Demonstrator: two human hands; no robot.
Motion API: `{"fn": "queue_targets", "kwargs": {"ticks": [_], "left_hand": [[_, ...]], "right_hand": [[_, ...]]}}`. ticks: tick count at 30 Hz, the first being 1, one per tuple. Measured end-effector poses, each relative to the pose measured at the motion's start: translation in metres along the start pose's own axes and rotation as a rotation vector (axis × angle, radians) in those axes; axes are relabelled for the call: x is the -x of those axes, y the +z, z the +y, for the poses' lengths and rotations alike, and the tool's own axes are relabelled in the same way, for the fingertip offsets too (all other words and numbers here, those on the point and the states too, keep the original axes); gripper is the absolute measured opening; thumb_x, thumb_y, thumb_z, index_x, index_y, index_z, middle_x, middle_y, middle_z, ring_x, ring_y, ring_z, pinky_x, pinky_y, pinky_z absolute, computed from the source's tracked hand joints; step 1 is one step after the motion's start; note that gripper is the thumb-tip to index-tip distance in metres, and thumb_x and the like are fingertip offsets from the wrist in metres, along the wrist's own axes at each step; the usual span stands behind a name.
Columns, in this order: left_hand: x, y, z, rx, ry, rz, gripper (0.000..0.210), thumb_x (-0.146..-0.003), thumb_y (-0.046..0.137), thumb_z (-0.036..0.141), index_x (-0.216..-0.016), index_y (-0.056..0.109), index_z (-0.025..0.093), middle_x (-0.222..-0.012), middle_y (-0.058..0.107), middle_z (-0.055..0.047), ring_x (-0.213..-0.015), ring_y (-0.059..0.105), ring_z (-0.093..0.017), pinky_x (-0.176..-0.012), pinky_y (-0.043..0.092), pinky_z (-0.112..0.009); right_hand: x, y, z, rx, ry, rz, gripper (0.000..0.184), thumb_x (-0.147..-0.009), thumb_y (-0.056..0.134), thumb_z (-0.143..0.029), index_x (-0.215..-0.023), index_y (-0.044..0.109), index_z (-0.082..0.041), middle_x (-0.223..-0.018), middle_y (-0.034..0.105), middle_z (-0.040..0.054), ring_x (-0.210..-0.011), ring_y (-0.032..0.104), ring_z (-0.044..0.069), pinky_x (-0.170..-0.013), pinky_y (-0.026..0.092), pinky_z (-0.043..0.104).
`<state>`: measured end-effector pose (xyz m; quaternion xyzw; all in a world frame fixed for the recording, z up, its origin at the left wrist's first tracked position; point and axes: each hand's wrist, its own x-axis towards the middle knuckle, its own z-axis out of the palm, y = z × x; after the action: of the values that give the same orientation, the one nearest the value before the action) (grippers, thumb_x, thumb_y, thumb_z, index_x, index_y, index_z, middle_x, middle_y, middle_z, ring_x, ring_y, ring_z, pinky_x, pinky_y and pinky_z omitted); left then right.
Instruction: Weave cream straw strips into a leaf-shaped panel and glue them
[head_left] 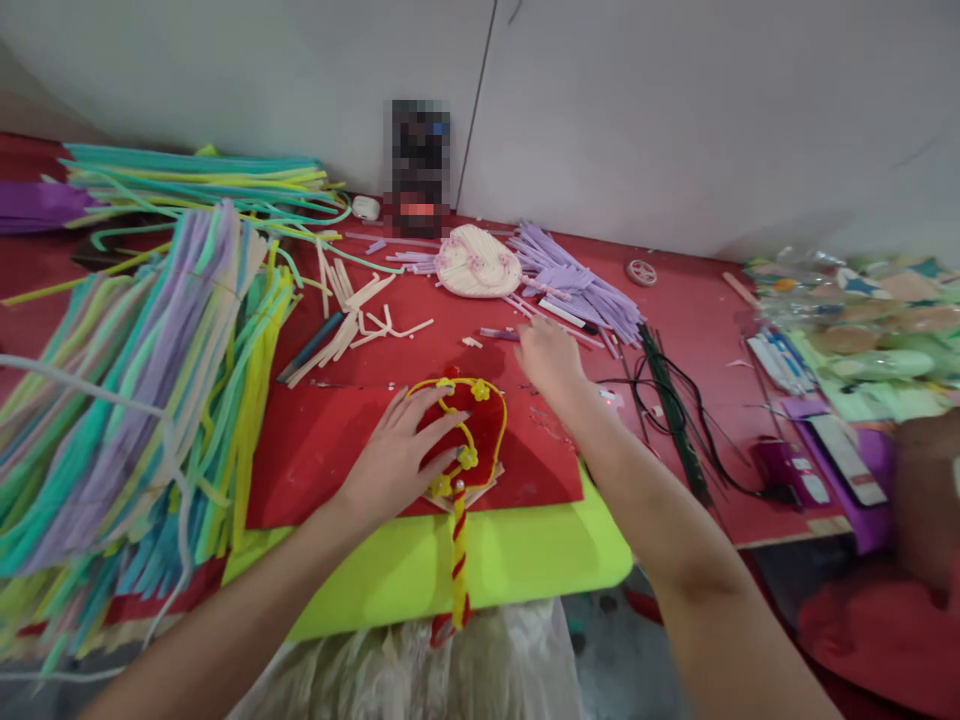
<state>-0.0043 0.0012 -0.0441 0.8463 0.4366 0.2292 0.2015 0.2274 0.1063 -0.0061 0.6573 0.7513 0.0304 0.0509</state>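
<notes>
A round red fan-like craft (487, 432) edged in yellow lies flat, with small yellow flowers on it. Its handle (459, 560), wrapped in yellow and red stripes, points down toward me. My left hand (401, 445) rests over the craft's left side, fingers spread and touching it. Farther up and to the right, my right hand (551, 352) is lowered to the table with its fingers curled; the fingertips are hidden. Beside those fingers lies a short purple stick (499, 334). Under the craft are a red sheet (322, 460) and a lime-green board (540, 545).
Bundles of coloured pipe cleaners (150, 390) pile up at left. Behind my hands are a cream-and-pink braided oval (478, 262), purple pipe cleaners (581, 285) and cream strips (341, 325). A black cable (701, 420) and a magenta device (791, 470) are at right, near a person in red.
</notes>
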Motion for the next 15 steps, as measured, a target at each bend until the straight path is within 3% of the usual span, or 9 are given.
{"fn": "queue_targets", "kwargs": {"ticks": [2,6,10,12,15], "left_hand": [[-0.001,0.000,0.000,0.000,0.083,-0.054,0.041,-0.091,0.051,0.029,-0.132,0.054,0.027,-0.151,0.037,-0.008,-0.141,0.031,-0.028,-0.116,0.025,-0.053],[-0.002,0.002,0.001,0.020,0.188,-0.159,0.043,-0.092,0.048,0.029,-0.136,0.051,0.030,-0.154,0.034,-0.005,-0.143,0.027,-0.027,-0.116,0.023,-0.052],[-0.002,0.003,0.002,0.006,0.223,-0.210,0.042,-0.093,0.047,0.030,-0.135,0.052,0.030,-0.154,0.034,-0.006,-0.143,0.027,-0.026,-0.117,0.021,-0.052],[-0.002,0.004,0.002,-0.001,0.234,-0.224,0.041,-0.093,0.047,0.031,-0.134,0.053,0.029,-0.153,0.035,-0.007,-0.143,0.028,-0.026,-0.117,0.020,-0.052],[-0.002,0.006,0.001,-0.002,0.230,-0.217,0.040,-0.091,0.050,0.031,-0.131,0.056,0.030,-0.151,0.039,-0.006,-0.141,0.031,-0.026,-0.117,0.020,-0.051]], "right_hand": [[-0.012,0.004,-0.003,0.070,-0.042,-0.050,0.026,-0.087,0.046,-0.005,-0.101,0.068,-0.003,-0.106,0.064,0.0227,-0.104,0.057,0.032,-0.075,0.046,0.036],[-0.022,0.014,-0.002,0.129,-0.123,-0.020,0.032,-0.086,0.039,0.001,-0.099,0.068,-0.002,-0.103,0.066,0.0223,-0.102,0.059,0.030,-0.076,0.044,0.036],[-0.018,0.013,0.011,0.078,-0.185,0.060,0.024,-0.089,0.045,-0.010,-0.100,0.066,-0.004,-0.105,0.067,0.0203,-0.101,0.060,0.029,-0.083,0.043,0.036],[-0.008,0.007,0.020,-0.041,-0.108,0.178,0.023,-0.090,0.048,-0.019,-0.103,0.064,-0.008,-0.101,0.068,0.0173,-0.097,0.061,0.028,-0.083,0.043,0.037],[0.023,0.000,0.026,-0.374,0.136,0.426,0.024,-0.089,0.050,-0.030,-0.107,0.058,-0.015,-0.087,0.069,0.0096,-0.084,0.064,0.024,-0.078,0.045,0.035]]}}
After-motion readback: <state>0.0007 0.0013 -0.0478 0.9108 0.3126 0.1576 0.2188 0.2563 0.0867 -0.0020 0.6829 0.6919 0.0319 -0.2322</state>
